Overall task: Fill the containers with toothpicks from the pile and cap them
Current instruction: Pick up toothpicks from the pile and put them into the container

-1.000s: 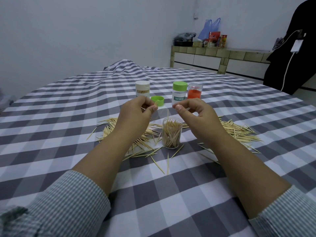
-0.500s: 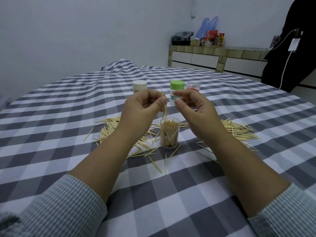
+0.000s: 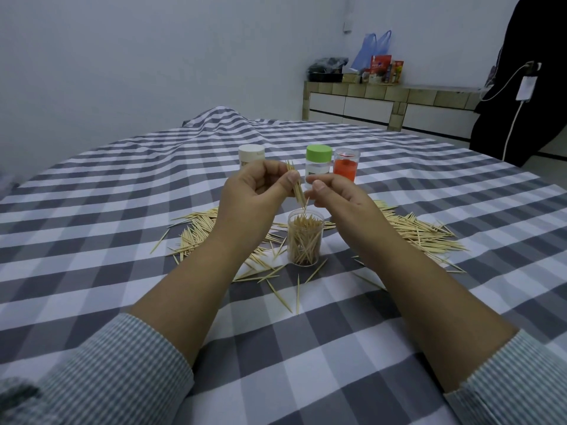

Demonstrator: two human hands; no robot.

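A clear open container (image 3: pixel 304 240), partly filled with toothpicks, stands upright on the checked cloth. My left hand (image 3: pixel 254 194) pinches a small bundle of toothpicks (image 3: pixel 297 187), tips pointing down just above the container's mouth. My right hand (image 3: pixel 334 194) hovers beside the bundle with curled fingers; it seems to hold nothing. Loose toothpicks lie in a pile left (image 3: pixel 196 231) and right (image 3: pixel 420 234) of the container. Behind the hands stand a white-capped container (image 3: pixel 251 153), a green-capped container (image 3: pixel 319 162) and an open container with orange contents (image 3: pixel 345 167).
The grey and white checked cloth (image 3: pixel 122 210) covers the whole table. Stray toothpicks (image 3: pixel 294 289) lie in front of the container. A low cabinet (image 3: pixel 383 105) with bags and boxes stands by the far wall. A dark garment (image 3: pixel 527 81) hangs at right.
My left hand has lifted a bundle of toothpicks upright and brought it over the container's mouth. My right hand moved in close to it.
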